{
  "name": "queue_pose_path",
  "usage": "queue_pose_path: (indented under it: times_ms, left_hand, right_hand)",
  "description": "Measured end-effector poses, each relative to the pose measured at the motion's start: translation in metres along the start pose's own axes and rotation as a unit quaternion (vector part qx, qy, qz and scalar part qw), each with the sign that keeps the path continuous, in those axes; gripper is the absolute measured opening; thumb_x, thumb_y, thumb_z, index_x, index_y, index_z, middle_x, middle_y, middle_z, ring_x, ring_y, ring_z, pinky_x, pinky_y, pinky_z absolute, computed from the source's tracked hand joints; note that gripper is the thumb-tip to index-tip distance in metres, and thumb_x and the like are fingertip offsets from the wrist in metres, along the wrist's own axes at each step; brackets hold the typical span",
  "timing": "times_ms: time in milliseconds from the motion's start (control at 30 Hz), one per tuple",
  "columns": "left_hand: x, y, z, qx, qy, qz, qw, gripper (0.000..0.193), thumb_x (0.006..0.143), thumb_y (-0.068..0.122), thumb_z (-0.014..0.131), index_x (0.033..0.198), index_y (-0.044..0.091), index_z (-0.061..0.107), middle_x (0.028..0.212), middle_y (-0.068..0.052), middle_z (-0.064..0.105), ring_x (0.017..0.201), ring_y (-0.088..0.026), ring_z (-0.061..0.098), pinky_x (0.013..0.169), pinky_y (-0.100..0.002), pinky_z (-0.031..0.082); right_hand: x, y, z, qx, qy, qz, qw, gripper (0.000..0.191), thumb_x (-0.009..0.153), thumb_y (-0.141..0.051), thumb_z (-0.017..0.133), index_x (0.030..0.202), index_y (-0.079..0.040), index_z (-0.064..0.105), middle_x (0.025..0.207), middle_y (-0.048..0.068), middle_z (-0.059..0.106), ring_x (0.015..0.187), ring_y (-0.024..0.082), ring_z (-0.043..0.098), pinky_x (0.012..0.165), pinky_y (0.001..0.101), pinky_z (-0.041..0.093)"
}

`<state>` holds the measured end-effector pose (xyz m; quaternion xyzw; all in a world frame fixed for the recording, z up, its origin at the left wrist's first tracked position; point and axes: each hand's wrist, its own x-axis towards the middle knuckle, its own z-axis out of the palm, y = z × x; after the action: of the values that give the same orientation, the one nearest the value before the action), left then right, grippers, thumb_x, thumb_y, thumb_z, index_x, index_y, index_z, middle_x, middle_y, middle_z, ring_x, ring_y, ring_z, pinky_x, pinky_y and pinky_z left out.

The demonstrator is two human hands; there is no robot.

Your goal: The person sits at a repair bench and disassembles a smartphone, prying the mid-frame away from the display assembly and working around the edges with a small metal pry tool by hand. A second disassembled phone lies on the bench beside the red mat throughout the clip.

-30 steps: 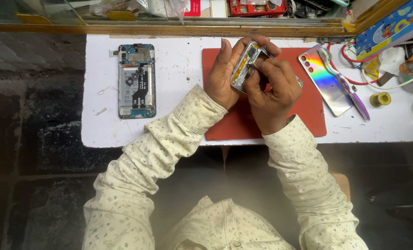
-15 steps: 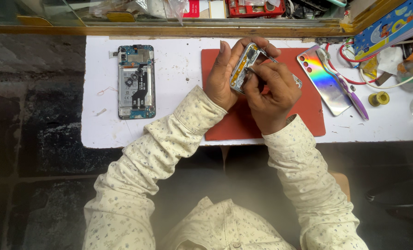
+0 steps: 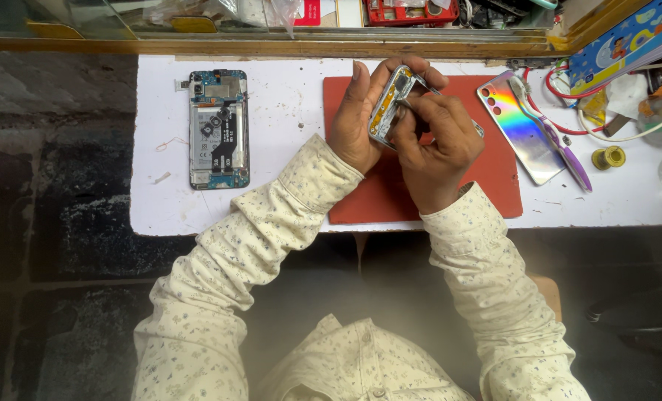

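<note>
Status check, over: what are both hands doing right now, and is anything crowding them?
Left hand and right hand both grip the phone frame, tilted above the red mat. Opened phone lies apart, left. Shiny back cover lies right. Nothing in the way.

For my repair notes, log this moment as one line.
left hand: grips phone frame | right hand: fingers on frame | under hands: red mat | left: opened phone
</note>
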<state>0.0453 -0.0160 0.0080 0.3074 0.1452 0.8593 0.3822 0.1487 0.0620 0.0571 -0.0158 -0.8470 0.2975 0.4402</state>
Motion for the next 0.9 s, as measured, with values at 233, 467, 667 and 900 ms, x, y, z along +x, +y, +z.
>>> queue_pose_path:
  times_ms: [233,467,667,900]
  left_hand:
    - [-0.0007,0.0,0.0003,0.017,0.0,0.004,1.0,0.082,0.101,0.077,0.04,0.138,0.004,0.051,0.128,-0.017,0.059,0.127,-0.025,0.055,0.115,-0.039,0.047]
    - [-0.0003,0.001,0.0,0.041,-0.004,0.01,0.999,0.083,0.101,0.078,0.04,0.134,0.003,0.051,0.127,-0.017,0.059,0.125,-0.024,0.057,0.115,-0.038,0.048]
    - [-0.0004,0.002,-0.0008,0.016,0.004,0.0,1.0,0.08,0.102,0.076,0.039,0.134,0.003,0.05,0.127,-0.016,0.059,0.122,-0.024,0.057,0.108,-0.04,0.051]
    - [-0.0008,0.0008,-0.0015,0.008,-0.001,0.005,1.0,0.079,0.104,0.076,0.039,0.134,0.003,0.05,0.127,-0.017,0.06,0.119,-0.025,0.058,0.104,-0.039,0.053]
  right_hand:
    - [-0.0001,0.0002,-0.0008,0.01,-0.005,-0.014,1.0,0.016,0.094,0.007,0.074,0.109,0.002,0.071,0.101,0.011,0.069,0.082,0.018,0.07,0.073,0.0283,0.058]
    - [0.0005,-0.0008,-0.0026,0.023,-0.008,-0.007,1.0,0.016,0.095,0.008,0.073,0.11,0.002,0.072,0.101,0.011,0.069,0.081,0.018,0.07,0.072,0.0277,0.057]
    - [0.0018,-0.0008,0.0019,0.012,0.003,0.008,1.0,0.015,0.095,0.007,0.075,0.108,0.002,0.072,0.1,0.011,0.07,0.077,0.017,0.07,0.068,0.0271,0.056]
    - [0.0006,0.0006,-0.0002,0.004,-0.001,-0.001,1.0,0.016,0.093,0.008,0.074,0.109,0.002,0.072,0.1,0.012,0.07,0.078,0.017,0.07,0.069,0.0274,0.057]
